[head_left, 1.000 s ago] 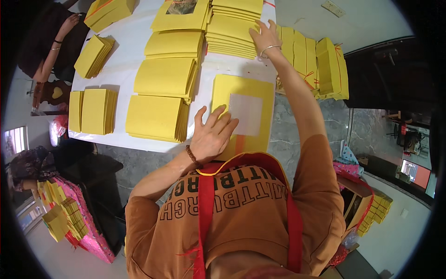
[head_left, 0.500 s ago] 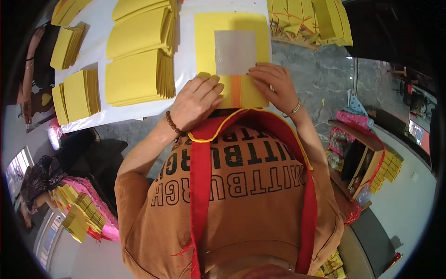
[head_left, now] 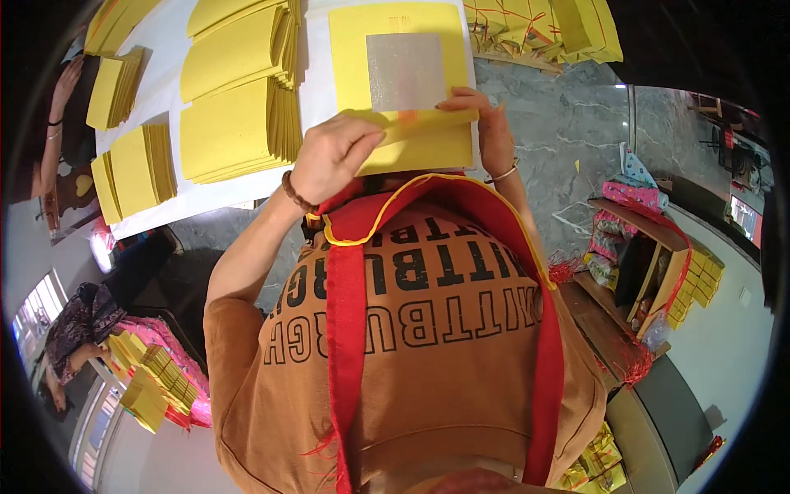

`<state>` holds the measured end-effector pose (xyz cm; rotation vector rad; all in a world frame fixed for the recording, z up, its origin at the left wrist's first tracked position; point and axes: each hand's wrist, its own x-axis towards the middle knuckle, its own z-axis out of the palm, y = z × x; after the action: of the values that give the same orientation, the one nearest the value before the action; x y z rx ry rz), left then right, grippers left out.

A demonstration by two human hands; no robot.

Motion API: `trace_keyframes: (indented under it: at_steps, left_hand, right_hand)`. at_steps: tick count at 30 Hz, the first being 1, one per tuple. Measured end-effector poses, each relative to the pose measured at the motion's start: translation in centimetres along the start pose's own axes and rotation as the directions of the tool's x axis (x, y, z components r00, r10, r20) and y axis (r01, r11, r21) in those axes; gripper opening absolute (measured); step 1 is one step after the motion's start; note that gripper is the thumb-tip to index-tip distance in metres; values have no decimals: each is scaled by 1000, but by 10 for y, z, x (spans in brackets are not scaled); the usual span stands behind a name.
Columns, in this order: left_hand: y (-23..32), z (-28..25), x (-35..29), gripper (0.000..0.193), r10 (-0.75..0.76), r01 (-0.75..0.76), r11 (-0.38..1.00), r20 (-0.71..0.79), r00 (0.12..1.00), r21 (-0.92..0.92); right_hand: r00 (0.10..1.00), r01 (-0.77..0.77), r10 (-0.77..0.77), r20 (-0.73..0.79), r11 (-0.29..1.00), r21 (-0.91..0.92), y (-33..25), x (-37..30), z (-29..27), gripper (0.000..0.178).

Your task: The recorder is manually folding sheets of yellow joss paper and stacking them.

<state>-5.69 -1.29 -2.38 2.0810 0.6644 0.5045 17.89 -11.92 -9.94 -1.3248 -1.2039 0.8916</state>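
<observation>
A sheet of yellow paper (head_left: 349, 66) with a silver-grey square patch (head_left: 403, 72) lies at the table's near edge, in front of my chest. Its near part is lifted and curled over toward the patch. My left hand (head_left: 336, 155) pinches the left end of this raised part between thumb and fingers. At the other end, my right hand (head_left: 487, 128) grips the same sheet, with its fingers reaching over the fold. More yellow paper shows below the raised edge. The orange band on the sheet is mostly hidden by the fold.
Folded yellow paper stacks (head_left: 226, 128) stand left on the white-covered table (head_left: 317, 49), with smaller stacks (head_left: 144, 165) farther left. Yellow bundles with red strings (head_left: 527, 29) lie at the far right. Another person's arm (head_left: 58, 107) shows at the left edge. A wooden shelf (head_left: 642, 222) stands right.
Both hands have lifted the sheet's near edge and rolled it away from me, covering most of the orange band. In the view, the table and stacks have shifted slightly up and left.
</observation>
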Motion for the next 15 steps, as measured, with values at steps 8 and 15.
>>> trace_keyframes:
  at_steps: [8, 15]
  left_hand:
    - [-5, -5, 8, 17, -282, 310, 922, 145, 948, -231]
    - [-13, -3, 12, 19, -341, 380, 897, 196, 920, -226]
  right_hand:
    - [996, -51, 55, -65, 997, 66, 5, 1, 1, 66]
    - [999, -26, 25, -47, 999, -21, 1, 2, 0, 63]
